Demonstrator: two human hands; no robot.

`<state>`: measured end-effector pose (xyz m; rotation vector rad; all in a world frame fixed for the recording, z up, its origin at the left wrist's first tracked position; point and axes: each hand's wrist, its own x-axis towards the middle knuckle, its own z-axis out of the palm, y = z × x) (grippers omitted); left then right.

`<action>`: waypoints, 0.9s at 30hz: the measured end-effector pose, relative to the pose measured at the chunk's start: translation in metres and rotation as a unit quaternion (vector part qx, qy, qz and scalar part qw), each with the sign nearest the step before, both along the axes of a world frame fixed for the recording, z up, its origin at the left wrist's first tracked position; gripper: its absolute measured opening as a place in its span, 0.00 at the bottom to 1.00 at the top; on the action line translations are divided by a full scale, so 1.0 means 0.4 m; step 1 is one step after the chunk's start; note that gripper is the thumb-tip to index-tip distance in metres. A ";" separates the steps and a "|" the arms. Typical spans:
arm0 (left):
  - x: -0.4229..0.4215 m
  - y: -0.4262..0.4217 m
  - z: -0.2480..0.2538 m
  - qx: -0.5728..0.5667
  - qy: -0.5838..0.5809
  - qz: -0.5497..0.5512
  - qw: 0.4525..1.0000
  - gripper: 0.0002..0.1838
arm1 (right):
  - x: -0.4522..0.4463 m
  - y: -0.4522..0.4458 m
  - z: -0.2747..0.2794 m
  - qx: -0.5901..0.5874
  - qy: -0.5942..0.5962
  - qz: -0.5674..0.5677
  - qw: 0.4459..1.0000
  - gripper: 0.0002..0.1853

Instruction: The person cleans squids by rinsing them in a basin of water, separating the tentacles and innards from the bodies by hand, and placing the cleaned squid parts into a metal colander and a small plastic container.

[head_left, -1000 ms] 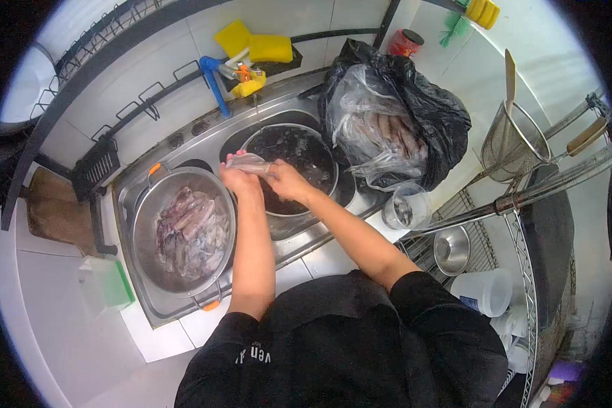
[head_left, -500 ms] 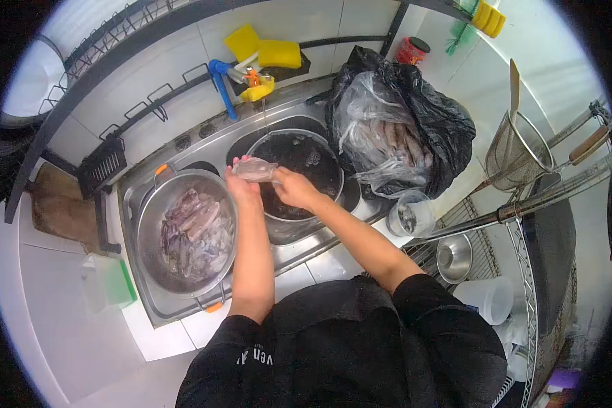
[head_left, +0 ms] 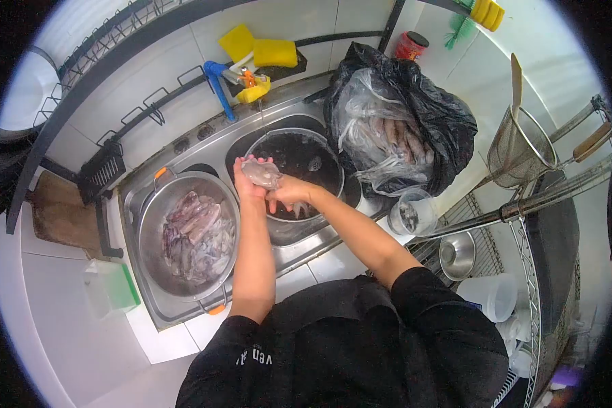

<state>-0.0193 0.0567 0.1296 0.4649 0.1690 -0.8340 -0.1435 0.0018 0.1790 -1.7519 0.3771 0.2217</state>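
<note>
Over the near left rim of the dark water pot (head_left: 294,134), my left hand (head_left: 243,181) cradles a pale squid (head_left: 262,174) with its fingers curled round the body. My right hand (head_left: 291,191) is closed at the squid's near right end. Pale tentacle-like strands (head_left: 299,209) hang below it; exactly what its fingers pinch is hidden. To the left, a steel colander-like bowl (head_left: 149,262) with orange handles holds several pinkish and white squid (head_left: 194,231). More brownish squid (head_left: 394,136) lie in a clear plastic bag inside a black bag (head_left: 455,132) on the right.
A thin stream falls from the tap (head_left: 251,85) into the pot. Yellow sponges (head_left: 275,53) sit behind it. A clear tub (head_left: 413,212) stands near the right sink edge, and a mesh strainer (head_left: 520,146) hangs farther right. A green-edged container (head_left: 112,285) is at left.
My right hand has turned and moved slightly down and left under the squid. Strands now dangle beneath it. The squid has tilted in my left hand.
</note>
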 end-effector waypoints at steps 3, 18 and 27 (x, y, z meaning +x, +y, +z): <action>0.043 -0.005 -0.026 0.005 0.042 0.039 0.998 0.07 | -0.002 -0.008 -0.041 -0.111 -0.019 -0.013 0.994 0.20; -0.026 0.023 0.001 -0.112 -0.015 -0.001 0.994 0.12 | 0.013 -0.003 -0.009 0.138 -0.042 0.019 0.989 0.23; 0.027 0.008 -0.104 -0.066 0.039 0.014 0.997 0.14 | -0.012 0.018 -0.045 -0.253 -0.136 -0.125 0.950 0.11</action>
